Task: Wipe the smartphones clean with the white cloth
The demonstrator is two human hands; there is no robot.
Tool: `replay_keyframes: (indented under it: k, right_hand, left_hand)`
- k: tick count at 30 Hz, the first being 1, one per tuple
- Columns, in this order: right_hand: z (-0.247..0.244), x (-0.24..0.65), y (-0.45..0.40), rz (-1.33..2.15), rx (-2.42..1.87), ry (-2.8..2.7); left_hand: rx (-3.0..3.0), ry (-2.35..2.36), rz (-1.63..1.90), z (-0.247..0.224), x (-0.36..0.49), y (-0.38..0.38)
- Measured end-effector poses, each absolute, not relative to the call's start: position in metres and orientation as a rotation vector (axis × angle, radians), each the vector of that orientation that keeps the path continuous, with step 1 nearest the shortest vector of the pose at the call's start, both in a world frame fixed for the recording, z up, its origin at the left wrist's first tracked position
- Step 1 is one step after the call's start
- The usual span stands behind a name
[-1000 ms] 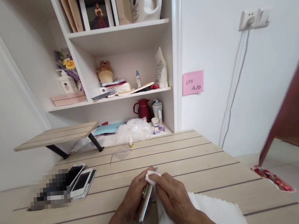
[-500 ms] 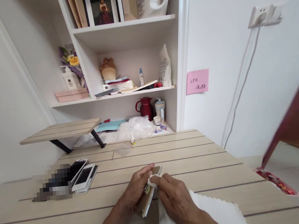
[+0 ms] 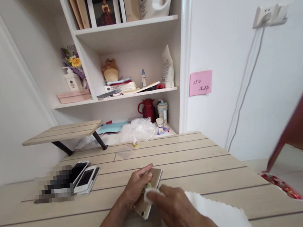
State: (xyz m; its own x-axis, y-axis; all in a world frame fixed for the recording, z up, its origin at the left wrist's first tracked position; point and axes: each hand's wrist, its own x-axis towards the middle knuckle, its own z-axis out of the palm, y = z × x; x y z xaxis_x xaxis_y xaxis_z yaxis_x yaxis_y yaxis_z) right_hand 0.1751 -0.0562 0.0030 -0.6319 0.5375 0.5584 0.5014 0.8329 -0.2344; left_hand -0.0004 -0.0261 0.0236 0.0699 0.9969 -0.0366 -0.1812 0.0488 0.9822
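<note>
The phone was gold, the cloth white, the sticky note pink, and the table beige with dark stripes.

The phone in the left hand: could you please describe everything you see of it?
The phone is slim, its gold, metallic-looking back facing up, with a pale edge. A small dark spot, perhaps the camera, marks the near end; a round piece sits mid-back. The left hand grips it slantwise over the table; the right hand holds white cloth at its back.
</note>
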Motion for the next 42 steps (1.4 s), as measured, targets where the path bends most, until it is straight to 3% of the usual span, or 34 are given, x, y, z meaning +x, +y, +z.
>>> replay_keyframes:
  k: [5,14,20,26,32,37,42]
  right_hand:
    - [0.01,0.16,-0.076,0.049,-0.455,-2.429]
    - [0.002,0.183,-0.043,0.239,-0.89,-2.101]
    - [0.006,0.171,-0.062,0.178,-0.593,-2.467]
    - [0.007,0.176,-0.056,0.195,-0.774,-2.252]
    - [0.008,0.168,-0.068,0.024,-0.503,-2.484]
    - [0.004,0.173,-0.064,0.061,-0.742,-2.302]
    - [0.008,0.169,-0.068,0.019,-0.502,-2.458]
  left_hand:
    - [1.053,1.058,1.258,0.024,-0.004,-0.023]
    - [1.08,0.975,1.146,0.016,-0.004,-0.024]
    - [1.123,1.036,1.172,0.015,-0.007,-0.022]
    - [1.128,0.998,1.145,0.012,-0.006,-0.022]
    - [1.14,1.023,1.12,0.007,-0.01,-0.018]
    - [1.132,1.001,1.073,0.004,-0.014,-0.014]
    - [1.11,0.996,1.065,0.006,-0.013,-0.016]
